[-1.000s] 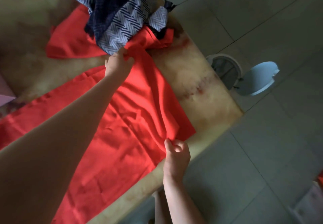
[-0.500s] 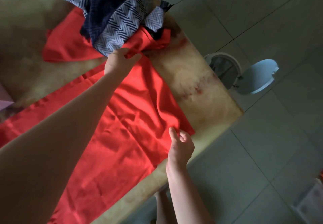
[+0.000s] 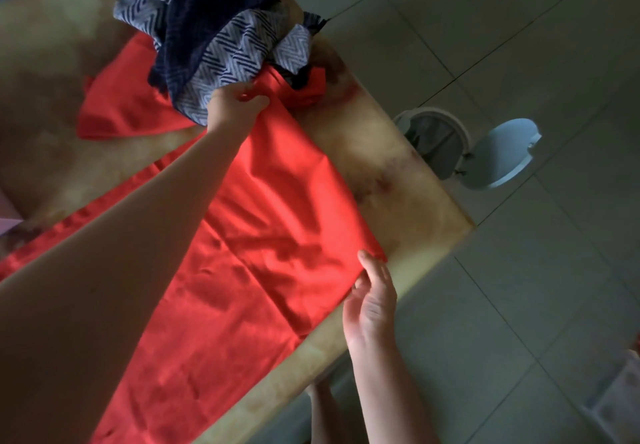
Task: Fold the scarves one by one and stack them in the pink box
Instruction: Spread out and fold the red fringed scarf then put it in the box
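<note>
Yellowish table (image 3: 398,201) carries the red scarf (image 3: 277,236), spread flat. Our left hand (image 3: 235,106) pinches its far corner; our right hand (image 3: 372,291), fingers loose, only touches the near corner. We should pinch there too, then fold evenly.

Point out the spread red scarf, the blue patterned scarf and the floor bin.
spread red scarf (image 3: 263,236), head view, its flat middle.
blue patterned scarf (image 3: 225,52), head view, centre of the crumpled heap.
floor bin (image 3: 436,142), head view, its open mouth.
</note>
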Motion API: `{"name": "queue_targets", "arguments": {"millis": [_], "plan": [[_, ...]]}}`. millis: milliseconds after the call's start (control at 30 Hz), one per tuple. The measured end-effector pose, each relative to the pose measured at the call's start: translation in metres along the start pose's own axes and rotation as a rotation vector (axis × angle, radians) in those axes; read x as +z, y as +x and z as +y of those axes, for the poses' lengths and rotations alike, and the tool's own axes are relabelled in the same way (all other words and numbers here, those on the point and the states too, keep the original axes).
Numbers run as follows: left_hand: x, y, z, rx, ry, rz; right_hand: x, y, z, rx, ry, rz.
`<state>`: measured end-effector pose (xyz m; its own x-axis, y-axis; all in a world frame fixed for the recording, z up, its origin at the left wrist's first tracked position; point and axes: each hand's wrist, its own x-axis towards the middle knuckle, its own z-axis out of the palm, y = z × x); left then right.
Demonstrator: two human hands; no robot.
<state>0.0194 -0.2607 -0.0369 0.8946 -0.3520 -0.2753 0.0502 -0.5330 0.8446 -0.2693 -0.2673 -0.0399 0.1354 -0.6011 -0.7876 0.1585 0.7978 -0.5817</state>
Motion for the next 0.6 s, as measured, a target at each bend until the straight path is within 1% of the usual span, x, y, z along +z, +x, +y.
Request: {"name": "queue_targets", "arguments": {"millis": [67, 133, 233, 367, 467, 533, 600], "plan": [[0.005, 0.006, -0.002, 0.017, 0.016, 0.008, -0.002, 0.007, -0.009, -0.003, 0.024, 0.074], [0.010, 0.010, -0.004, 0.032, 0.036, 0.013, -0.002, 0.016, -0.017, -0.005, -0.005, 0.142], [0.015, 0.016, -0.003, 0.062, 0.084, 0.019, -0.001, 0.033, -0.029, -0.071, -0.136, 0.255], [0.021, 0.023, -0.003, 0.088, 0.149, 0.023, 0.001, 0.050, -0.043, -0.174, -0.240, 0.377], [0.028, 0.026, 0.000, 0.114, 0.164, 0.020, -0.003, 0.058, -0.048, -0.281, -0.298, 0.385], [0.029, 0.030, 0.000, 0.116, 0.172, 0.036, -0.011, 0.062, -0.049, -0.304, -0.321, 0.394], [0.030, 0.035, 0.000, 0.150, 0.241, 0.016, -0.019, 0.066, -0.047, -0.302, -0.364, 0.397]]}}
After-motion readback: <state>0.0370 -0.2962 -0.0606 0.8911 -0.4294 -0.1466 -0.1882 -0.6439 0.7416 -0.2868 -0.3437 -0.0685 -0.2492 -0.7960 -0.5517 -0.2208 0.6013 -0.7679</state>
